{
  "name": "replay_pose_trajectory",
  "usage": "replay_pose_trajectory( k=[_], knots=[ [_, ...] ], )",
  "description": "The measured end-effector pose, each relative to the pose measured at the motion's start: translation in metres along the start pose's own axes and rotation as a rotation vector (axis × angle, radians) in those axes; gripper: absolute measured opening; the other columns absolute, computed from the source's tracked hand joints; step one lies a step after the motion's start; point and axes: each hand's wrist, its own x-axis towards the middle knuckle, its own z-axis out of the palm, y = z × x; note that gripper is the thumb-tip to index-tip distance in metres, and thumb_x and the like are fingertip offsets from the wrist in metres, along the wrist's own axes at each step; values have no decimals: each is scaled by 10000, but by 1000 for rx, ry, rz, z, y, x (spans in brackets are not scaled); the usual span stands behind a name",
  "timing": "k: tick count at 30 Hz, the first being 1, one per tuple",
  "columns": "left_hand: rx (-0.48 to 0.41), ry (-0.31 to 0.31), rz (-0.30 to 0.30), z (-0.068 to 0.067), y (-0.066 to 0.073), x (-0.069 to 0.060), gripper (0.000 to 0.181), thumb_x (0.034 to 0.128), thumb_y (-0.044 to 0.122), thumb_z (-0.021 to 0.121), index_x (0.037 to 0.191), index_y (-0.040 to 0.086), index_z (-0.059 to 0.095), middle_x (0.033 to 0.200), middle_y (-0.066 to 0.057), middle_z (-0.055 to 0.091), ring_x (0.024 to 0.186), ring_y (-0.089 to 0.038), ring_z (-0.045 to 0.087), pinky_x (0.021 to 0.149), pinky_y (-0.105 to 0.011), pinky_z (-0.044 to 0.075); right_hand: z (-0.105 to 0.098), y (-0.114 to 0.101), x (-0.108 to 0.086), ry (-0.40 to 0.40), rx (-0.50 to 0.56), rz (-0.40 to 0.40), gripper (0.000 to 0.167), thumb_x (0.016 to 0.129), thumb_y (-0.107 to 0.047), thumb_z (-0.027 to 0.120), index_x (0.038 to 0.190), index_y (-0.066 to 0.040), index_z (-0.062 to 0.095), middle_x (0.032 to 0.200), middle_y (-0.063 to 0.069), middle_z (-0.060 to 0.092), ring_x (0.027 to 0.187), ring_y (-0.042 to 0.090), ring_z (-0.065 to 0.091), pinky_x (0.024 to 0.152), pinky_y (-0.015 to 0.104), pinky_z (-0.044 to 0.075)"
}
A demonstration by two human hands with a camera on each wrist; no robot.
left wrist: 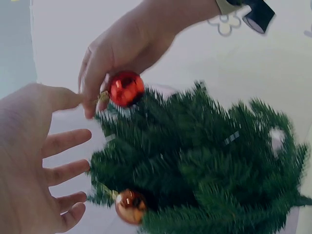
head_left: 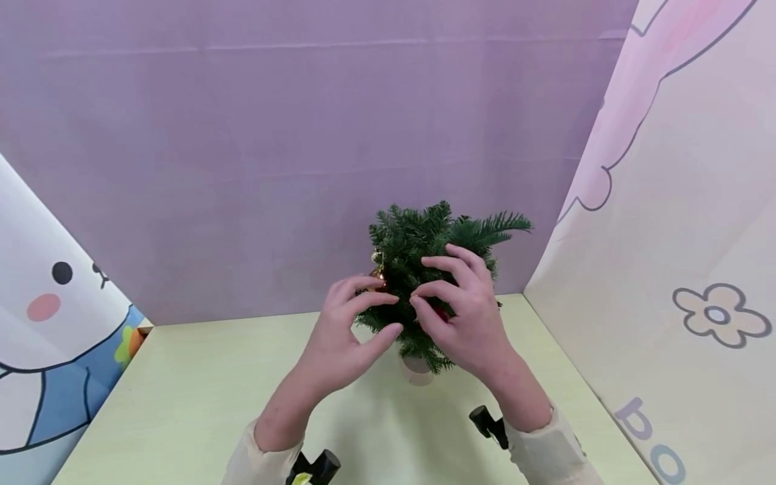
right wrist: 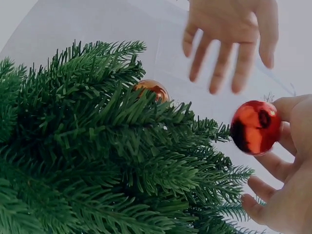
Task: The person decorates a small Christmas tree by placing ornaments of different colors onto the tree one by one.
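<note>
A small green Christmas tree (head_left: 418,236) stands on the table before me. My right hand (head_left: 469,316) is at its near side, thumb and index finger pinching the gold cap of a red ball ornament (left wrist: 126,88). In the right wrist view the red ball hangs below those fingertips, beside the branch tips; the head view mostly hides it behind the hand. My left hand (head_left: 342,343) hovers just left of the right one, fingers spread and holding nothing. A copper-coloured ball ornament (left wrist: 130,206) hangs on the tree's left side, near the left fingers.
The tree's pale pot (head_left: 418,372) rests on the light yellow-green table (head_left: 212,384). A purple backdrop (head_left: 273,168) rises behind. Printed panels flank the table, with a cartoon animal (head_left: 48,337) on the left one and a flower (head_left: 718,315) on the right one.
</note>
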Motion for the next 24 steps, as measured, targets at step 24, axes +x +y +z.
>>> replay_pose_trajectory(
  k=[24],
  knots=[
    [22,84,115,15,10,27,80,844,171,740,920,151,754,1170,-31,612,1220,-245,438,1034,-479,341,-2,6,-4,-20,15,44,32,818,-111,754,792,-109,736,1164,148,634,1292,359,403,1091,510,250]
  ],
)
